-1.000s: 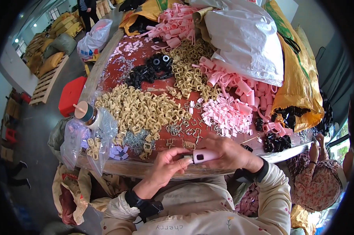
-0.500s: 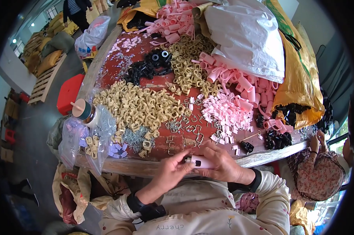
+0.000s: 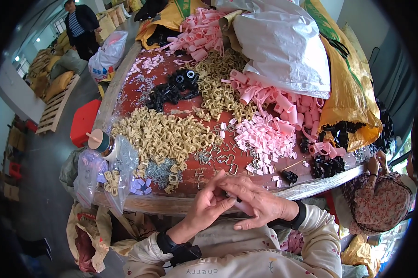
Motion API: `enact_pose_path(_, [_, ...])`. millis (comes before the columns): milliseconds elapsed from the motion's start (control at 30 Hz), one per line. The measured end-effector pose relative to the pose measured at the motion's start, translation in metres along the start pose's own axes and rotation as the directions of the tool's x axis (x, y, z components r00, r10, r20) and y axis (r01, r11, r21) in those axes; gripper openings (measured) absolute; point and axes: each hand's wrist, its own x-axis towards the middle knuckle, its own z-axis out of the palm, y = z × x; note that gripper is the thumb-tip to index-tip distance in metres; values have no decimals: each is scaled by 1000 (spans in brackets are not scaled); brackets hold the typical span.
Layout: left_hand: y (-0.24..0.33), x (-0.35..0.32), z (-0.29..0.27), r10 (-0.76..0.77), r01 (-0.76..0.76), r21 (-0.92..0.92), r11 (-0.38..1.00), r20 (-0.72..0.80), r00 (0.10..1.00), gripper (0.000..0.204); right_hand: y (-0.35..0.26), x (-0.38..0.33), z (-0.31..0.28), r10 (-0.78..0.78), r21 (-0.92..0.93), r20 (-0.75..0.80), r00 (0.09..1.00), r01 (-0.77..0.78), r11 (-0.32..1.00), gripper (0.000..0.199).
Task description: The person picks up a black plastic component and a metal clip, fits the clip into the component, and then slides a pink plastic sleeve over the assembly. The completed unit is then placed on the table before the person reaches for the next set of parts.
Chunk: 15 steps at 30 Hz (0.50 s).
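Over the near table edge, my two hands meet around a pale pink plastic tube [image 3: 245, 208] with a small black part at its end. My right hand [image 3: 260, 200] lies over the tube with its fingers curved across the top, covering most of it. From the other side, my left hand [image 3: 204, 204] closes its thumb and fingers on the black end. Just beyond my hands lie bent metal wire clips [image 3: 225, 159]. A heap of small pale pink clips [image 3: 264, 139] sits to their right, and a heap of beige plastic buckles [image 3: 165, 134] to their left.
Black plastic parts [image 3: 174, 88] lie farther back. Pink tubes with straps [image 3: 283, 104] spill beneath a white sack [image 3: 283, 51], beside a yellow sack [image 3: 352, 99]. A lidded jar [image 3: 101, 140] and plastic bags stand at left. Another person [image 3: 380, 199] works at right; one stands far left [image 3: 81, 28].
My right hand's fingers have stretched over the pink tube, which is now tilted and more hidden. My left fingers have lifted slightly. The far-left person has come more into view.
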Motion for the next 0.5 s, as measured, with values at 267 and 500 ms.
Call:
enact_pose_path(267, [-1,5,17,-161,180,-263,948,92,983,67,1,-14,-10,-16,-20,-123,992,13,1000,55])
enact_pose_path(500, [12,32,-18,-220,225,12,974,-148,964,70,-15,-110,-56,417,-101,-566,711,-562,821,34])
